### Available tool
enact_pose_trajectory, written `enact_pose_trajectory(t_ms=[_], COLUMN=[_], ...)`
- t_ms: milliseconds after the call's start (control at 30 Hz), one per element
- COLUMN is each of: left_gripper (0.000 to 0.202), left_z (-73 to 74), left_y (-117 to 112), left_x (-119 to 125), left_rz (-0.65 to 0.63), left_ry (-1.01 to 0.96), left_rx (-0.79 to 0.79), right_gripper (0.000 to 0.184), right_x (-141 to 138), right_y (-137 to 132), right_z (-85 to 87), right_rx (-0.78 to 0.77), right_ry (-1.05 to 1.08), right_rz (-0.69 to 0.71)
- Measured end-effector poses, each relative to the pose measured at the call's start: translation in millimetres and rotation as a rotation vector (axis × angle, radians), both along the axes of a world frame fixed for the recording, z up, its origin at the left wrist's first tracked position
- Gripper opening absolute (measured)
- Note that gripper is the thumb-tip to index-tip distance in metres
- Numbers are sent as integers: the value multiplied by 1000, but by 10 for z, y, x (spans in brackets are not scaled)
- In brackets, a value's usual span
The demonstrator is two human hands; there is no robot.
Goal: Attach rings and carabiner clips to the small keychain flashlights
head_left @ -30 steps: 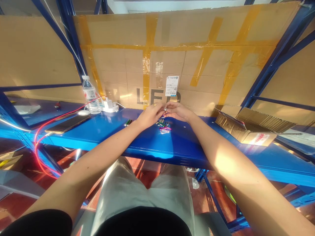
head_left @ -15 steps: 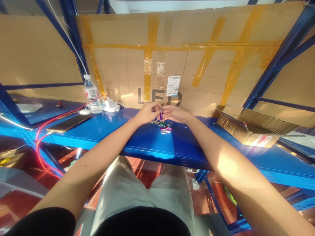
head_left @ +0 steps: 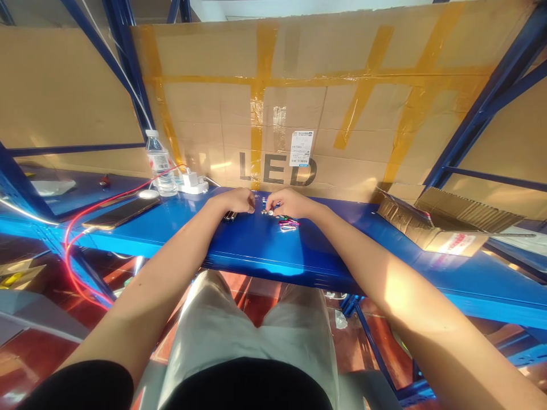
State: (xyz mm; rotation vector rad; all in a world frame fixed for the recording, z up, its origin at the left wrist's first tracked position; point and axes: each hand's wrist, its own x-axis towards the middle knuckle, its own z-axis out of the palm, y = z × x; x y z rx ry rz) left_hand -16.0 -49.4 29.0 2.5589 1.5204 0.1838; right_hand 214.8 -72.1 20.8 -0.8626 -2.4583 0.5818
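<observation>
My left hand [head_left: 238,201] rests low over the blue shelf top, its fingers curled down and closed; what they hold, if anything, is hidden. Beneath that palm lie dark, shiny tube-shaped pieces [head_left: 231,216], partly covered. To the right, my right hand [head_left: 291,203] pinches a small silver piece [head_left: 270,213] with thumb and forefinger, beside a little group of tiny metal parts [head_left: 264,212]. Just below this hand, a pink carabiner-like clip [head_left: 289,222] and a silver one [head_left: 288,229] lie together, with some green showing next to them.
A water bottle [head_left: 160,165], a white charger block [head_left: 193,183] and a phone [head_left: 122,213] with a red cable [head_left: 70,228] stand at left. An open cardboard box [head_left: 431,222] sits at right. Behind the shelf rises a large taped carton [head_left: 205,119].
My hands have moved apart. The left went left and down over the tubes, and the purple tube held between them is out of sight. The right lowered to the small metal parts.
</observation>
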Motion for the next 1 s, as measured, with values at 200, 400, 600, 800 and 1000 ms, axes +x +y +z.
enact_pose_trajectory(t_ms=[200, 400, 600, 800, 1000], left_gripper=[24, 21, 28, 31, 24], left_z=[-42, -74, -75, -33, 25], left_y=[80, 138, 136, 100, 120], left_x=[-9, -31, -24, -19, -116], left_rz=[14, -5, 10, -83, -99], left_ry=[-22, -90, -122, -167, -224], left_rx=[36, 21, -62, -108, -107], right_gripper=[17, 16, 18, 19, 18], right_x=[31, 90, 135, 143, 143], right_y=[42, 146, 167, 132, 129], right_z=[9, -64, -74, -41, -37], right_rx=[42, -26, -32, -26, -42], right_ry=[1, 8, -16, -21, -10], right_rz=[6, -48, -101, -127, -137])
